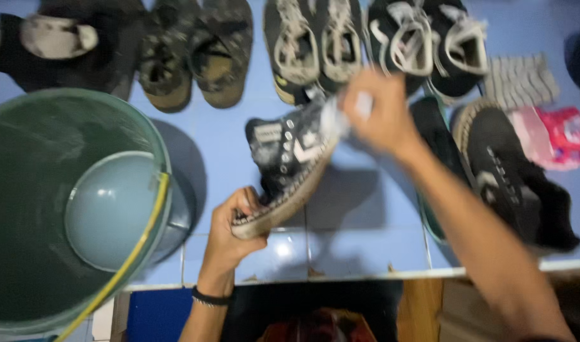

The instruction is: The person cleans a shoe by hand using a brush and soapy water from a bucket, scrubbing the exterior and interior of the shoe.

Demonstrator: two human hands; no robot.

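Shoe (290, 168) cleaning looks like the job in hand: the black high-top with a dirty pale sole is held up over the blue tile floor (359, 209), between the two hands. The left hand (236, 221) is closed around the toe end. The right hand (382, 107) is blurry, with its fingers closed on something small and pale at the heel end; what it is cannot be told. A firm hold on the toe would keep the shoe from twisting. A green bucket (24, 126) stands just beside, with other shoes (315, 44) lined up behind.
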